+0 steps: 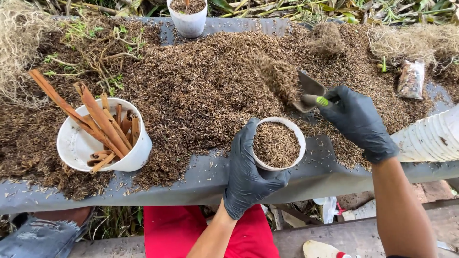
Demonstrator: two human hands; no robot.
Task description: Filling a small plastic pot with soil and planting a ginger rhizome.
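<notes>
Left hand (pixel 248 179) in a black glove grips a small white plastic pot (pixel 278 143) full of brown husk at the desk (pixel 201 179) edge; right hand (pixel 356 122) is closed on a green-handled grey scoop (pixel 311 93) just above it.

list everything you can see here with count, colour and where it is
small pot: 1, white, filled with brown husk, at table's front edge
scoop: 1, grey with green handle, over the husk heap
husk heap: 1, brown, across the table
table: 1, grey
bowl of bark strips: 1, white bowl, brown strips, left
filled pot: 1, white, far edge
pot stack: 1, white, right edge
packet: 1, clear, far right
left hand: black glove, holds small pot
right hand: black glove, grips scoop
</notes>
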